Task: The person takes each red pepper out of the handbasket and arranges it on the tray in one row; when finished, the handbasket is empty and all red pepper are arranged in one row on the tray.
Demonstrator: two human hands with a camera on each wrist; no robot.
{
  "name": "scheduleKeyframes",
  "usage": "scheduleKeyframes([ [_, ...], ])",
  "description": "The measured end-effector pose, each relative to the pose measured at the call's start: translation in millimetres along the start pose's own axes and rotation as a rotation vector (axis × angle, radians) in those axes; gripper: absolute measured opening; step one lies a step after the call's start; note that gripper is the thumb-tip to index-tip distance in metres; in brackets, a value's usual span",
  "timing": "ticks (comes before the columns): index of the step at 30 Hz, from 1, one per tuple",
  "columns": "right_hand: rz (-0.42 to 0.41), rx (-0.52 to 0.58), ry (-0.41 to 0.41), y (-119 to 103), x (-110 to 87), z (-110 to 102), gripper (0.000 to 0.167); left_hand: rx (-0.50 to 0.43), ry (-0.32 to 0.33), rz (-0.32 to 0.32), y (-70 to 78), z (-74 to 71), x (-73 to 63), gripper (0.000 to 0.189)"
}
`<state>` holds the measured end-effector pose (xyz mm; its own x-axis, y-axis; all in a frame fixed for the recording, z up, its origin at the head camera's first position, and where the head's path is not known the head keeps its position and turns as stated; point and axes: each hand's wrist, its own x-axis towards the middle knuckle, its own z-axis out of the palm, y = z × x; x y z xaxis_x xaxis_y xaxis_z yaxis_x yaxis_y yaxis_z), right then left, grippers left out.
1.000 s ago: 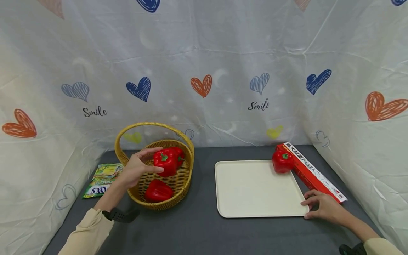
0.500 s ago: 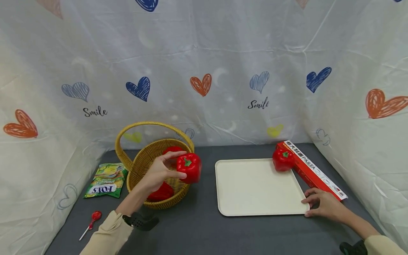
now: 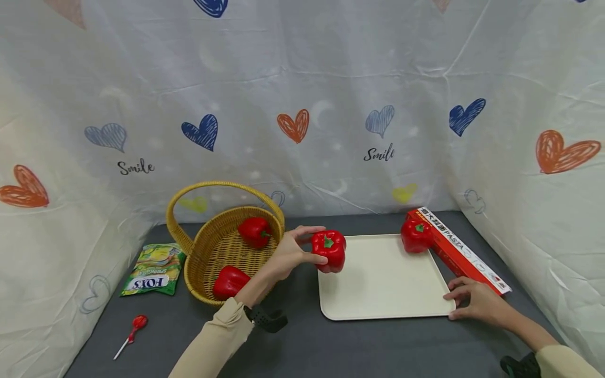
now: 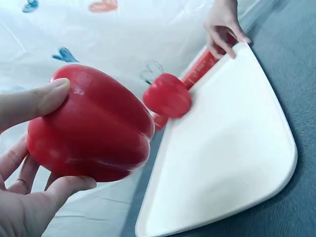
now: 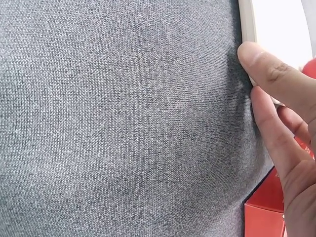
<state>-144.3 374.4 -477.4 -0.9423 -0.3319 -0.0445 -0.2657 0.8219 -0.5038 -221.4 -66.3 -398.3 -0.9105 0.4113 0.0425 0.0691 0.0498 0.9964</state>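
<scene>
My left hand [image 3: 285, 257] holds a red bell pepper [image 3: 329, 253] between thumb and fingers, above the left edge of a white rectangular tray [image 3: 373, 289]. In the left wrist view, the thumb [image 4: 42, 101] lies on one side of the held pepper [image 4: 94, 128] and fingers on the other. Another red bell pepper [image 3: 416, 235] sits at the tray's far right corner. My right hand [image 3: 482, 303] grips the near right corner of the tray, its thumb [image 5: 269, 69] against the rim in the right wrist view.
A yellow wicker basket [image 3: 195, 273] with an arched handle holds two red peppers. To its left lie a green Fox's candy bag [image 3: 153, 269] and a red lollipop [image 3: 137, 323]. A red pasta box [image 3: 454, 247] lies slanted along the tray's right side.
My left hand has lifted the bell pepper out of the basket and carried it right to the tray's left edge. The right hand has stayed at the tray corner.
</scene>
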Motion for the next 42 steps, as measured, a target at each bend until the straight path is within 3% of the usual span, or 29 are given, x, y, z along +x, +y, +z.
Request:
scheduleKeyframes([
  [4, -0.001, -0.008, 0.003, 0, 1.1, 1, 0.038, 0.013, -0.009, 0.025, -13.6, 12.2, 22.4, 0.057],
  [9, -0.024, 0.003, -0.005, -4, 6.0, 3, 0.037, 0.041, 0.008, 0.060, -31.1, 12.6, 46.6, 0.058],
  [14, -0.013, 0.009, -0.008, -6, 10.6, 3, 0.038, 0.093, 0.019, 0.049, -42.5, 13.0, 68.2, 0.061],
  [20, -0.015, -0.003, 0.000, -5, 10.1, 1, 0.039, 0.057, 0.012, 0.023, -53.8, 23.7, 90.8, 0.059],
  [27, -0.036, 0.022, -0.001, -2, 7.3, 1, 0.039, 0.023, 0.013, -0.003, -66.5, 44.3, 108.2, 0.057],
  [32, -0.057, 0.029, 0.025, 2, 3.6, 4, 0.039, 0.024, 0.007, 0.003, -68.8, 67.3, 118.3, 0.058],
  [36, -0.028, 0.017, 0.034, 6, -0.7, 5, 0.039, 0.028, 0.009, 0.006, -69.4, 88.2, 124.1, 0.059],
  [42, -0.011, 0.016, 0.029, 5, -1.7, 4, 0.038, 0.069, 0.034, 0.006, -70.0, 108.6, 131.1, 0.061],
])
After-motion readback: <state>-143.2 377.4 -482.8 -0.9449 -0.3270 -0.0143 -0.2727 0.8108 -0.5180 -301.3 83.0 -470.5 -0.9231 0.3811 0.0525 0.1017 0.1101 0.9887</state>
